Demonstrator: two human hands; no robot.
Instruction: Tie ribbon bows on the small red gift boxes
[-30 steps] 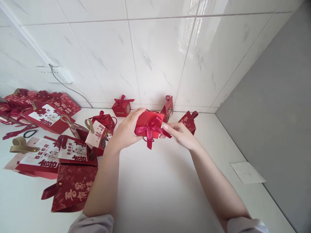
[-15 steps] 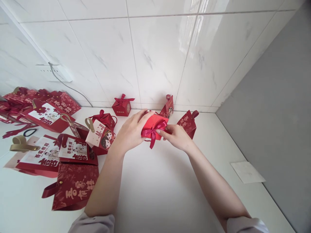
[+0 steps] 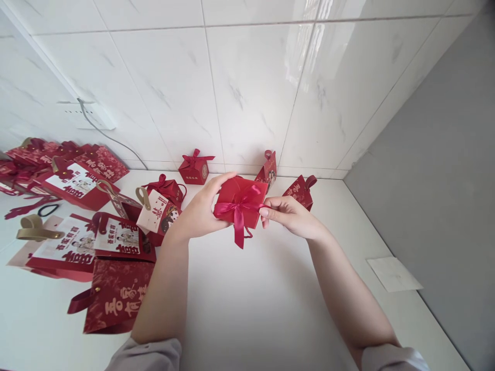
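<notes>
A small red gift box (image 3: 247,196) tied with a magenta ribbon bow (image 3: 236,212) is held up above the white table (image 3: 263,309), in the middle of the view. My left hand (image 3: 203,210) grips the box's left side, fingers wrapped round its edge. My right hand (image 3: 288,215) is closed in a pinch on the ribbon at the box's right side. One ribbon tail hangs down below the box.
Several red gift bags and boxes lie at the left (image 3: 112,293), with more small red boxes (image 3: 193,169) along the tiled wall and one bag (image 3: 301,191) behind my right hand. A white sheet of paper (image 3: 392,274) lies at the right by the grey wall.
The box has been lifted and tilted toward me, its top face now showing. My right hand has shifted from the bow's middle to the ribbon at the right edge.
</notes>
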